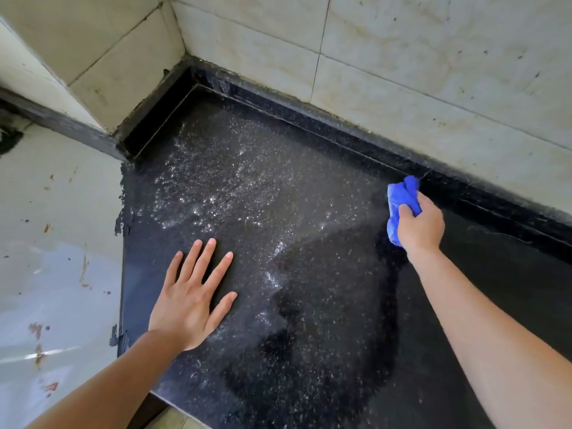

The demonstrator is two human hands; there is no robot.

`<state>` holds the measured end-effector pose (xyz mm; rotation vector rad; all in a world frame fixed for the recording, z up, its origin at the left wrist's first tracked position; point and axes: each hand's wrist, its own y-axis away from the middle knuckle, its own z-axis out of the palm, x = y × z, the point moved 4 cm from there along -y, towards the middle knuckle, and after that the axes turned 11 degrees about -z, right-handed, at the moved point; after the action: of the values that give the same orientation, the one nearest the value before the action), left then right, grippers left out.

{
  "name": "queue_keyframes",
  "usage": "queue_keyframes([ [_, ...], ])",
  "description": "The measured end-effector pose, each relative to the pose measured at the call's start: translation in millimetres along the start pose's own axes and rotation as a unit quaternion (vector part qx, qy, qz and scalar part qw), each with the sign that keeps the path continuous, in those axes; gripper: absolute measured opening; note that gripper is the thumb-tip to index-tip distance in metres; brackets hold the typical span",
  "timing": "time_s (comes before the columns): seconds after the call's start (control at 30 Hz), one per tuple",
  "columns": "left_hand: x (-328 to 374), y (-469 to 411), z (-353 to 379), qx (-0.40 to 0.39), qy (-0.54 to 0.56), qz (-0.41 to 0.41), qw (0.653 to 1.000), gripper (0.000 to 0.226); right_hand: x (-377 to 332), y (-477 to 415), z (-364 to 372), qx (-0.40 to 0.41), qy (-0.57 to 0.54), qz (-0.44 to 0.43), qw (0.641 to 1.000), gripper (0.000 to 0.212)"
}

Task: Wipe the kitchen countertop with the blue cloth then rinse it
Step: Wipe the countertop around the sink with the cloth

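Speckled black desk appears mid-wipe: right grip clutches blue cloth at back edge, left grip lies flat, released; dusty left side likely next.

The single head-worn camera is looking forward and steeply down from above the black tabletop, sitting close, facing its far corner where the tiled walls are meeting.
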<state>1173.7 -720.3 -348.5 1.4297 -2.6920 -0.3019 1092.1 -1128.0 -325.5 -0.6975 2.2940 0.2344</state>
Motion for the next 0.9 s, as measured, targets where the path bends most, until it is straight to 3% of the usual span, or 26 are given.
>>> queue_keyframes([
  [0.07, 0, 0, 0, -0.001, 0.001, -0.001, 1.000, 0.066, -15, 20, 25, 0.022, 0.095, -0.052, 0.994, 0.038],
  [0.13, 0, 0, -1, -0.002, -0.002, -0.002, 1.000, 0.066, -46, 66, 54, -0.007, 0.111, -0.209, 0.972, 0.044],
  [0.2, 0, 0, -1, -0.007, -0.001, -0.001, 1.000, 0.067, -68, 112, 71, -0.092, 0.076, -0.325, 0.938, 0.045],
  [0.27, 0, 0, -2, -0.011, 0.002, -0.003, 1.000, 0.067, -75, 137, 73, -0.211, 0.017, -0.372, 0.904, 0.044],
  [0.37, 0, 0, -3, -0.014, 0.009, -0.005, 1.000, 0.067, -69, 109, 55, -0.315, -0.113, -0.282, 0.899, 0.041],
  [0.4, 0, 0, -3, -0.013, 0.011, -0.004, 1.000, 0.067, -63, 85, 46, -0.282, -0.126, -0.238, 0.921, 0.041],
  [0.5, 0, 0, -3, -0.012, 0.012, -0.002, 1.000, 0.067, -38, -4, 18, -0.065, -0.033, -0.134, 0.988, 0.037],
  [0.6, 0, 0, -3, -0.011, 0.016, -0.002, 1.000, 0.066, -34, -36, 31, 0.020, 0.116, -0.005, 0.993, 0.030],
  [0.63, 0, 0, -3, -0.010, 0.016, -0.002, 1.000, 0.066, -43, -28, 42, 0.019, 0.163, -0.003, 0.986, 0.031],
  [0.7, 0, 0, -3, -0.010, 0.014, -0.002, 1.000, 0.066, -72, -2, 69, -0.009, 0.188, -0.126, 0.974, 0.033],
  [0.8, 0, 0, -4, -0.011, 0.014, -0.002, 1.000, 0.066, -102, 54, 97, -0.160, 0.075, -0.325, 0.929, 0.038],
  [0.83, 0, 1, -4, -0.012, 0.014, -0.002, 1.000, 0.066, -103, 63, 96, -0.221, 0.019, -0.340, 0.914, 0.041],
  [0.9, 1, 1, -5, -0.015, 0.019, -0.002, 1.000, 0.066, -93, 63, 77, -0.282, -0.077, -0.271, 0.917, 0.042],
])
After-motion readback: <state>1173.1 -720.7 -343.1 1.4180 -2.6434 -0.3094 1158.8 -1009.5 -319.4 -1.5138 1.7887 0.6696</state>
